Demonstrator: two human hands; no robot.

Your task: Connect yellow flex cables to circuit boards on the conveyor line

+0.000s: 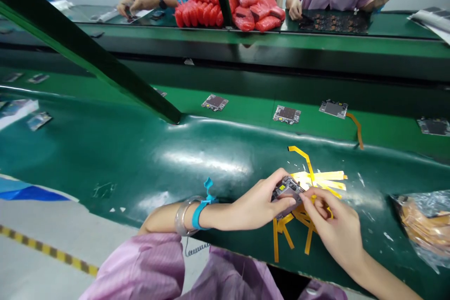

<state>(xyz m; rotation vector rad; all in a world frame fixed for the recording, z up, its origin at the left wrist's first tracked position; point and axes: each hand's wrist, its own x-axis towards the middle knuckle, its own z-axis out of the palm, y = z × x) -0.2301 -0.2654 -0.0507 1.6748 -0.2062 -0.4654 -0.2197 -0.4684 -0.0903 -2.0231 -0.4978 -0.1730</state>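
Note:
My left hand (255,204) grips a small circuit board (288,191) by its sides, the thumb lying across its grey metal cover. The board is tilted above the green work mat (211,159). At the board's right edge, my right hand (339,225) is closed in a pinch, and its fingertips touch that edge. What sits between those fingertips is hidden. Beneath and around both hands lies a loose pile of yellow flex ribbon cables (325,179). One bent flex cable (304,153) sticks out toward the back. A blue wrist strap (199,213) circles my left wrist.
Several circuit boards, including one (287,114), lie on the green belt behind the mat; another board (333,108) trails an orange ribbon. A plastic bag of flex cables (427,225) lies right. A green post (105,63) slants across the left. Two people work opposite, beside red wrapped bundles (230,7).

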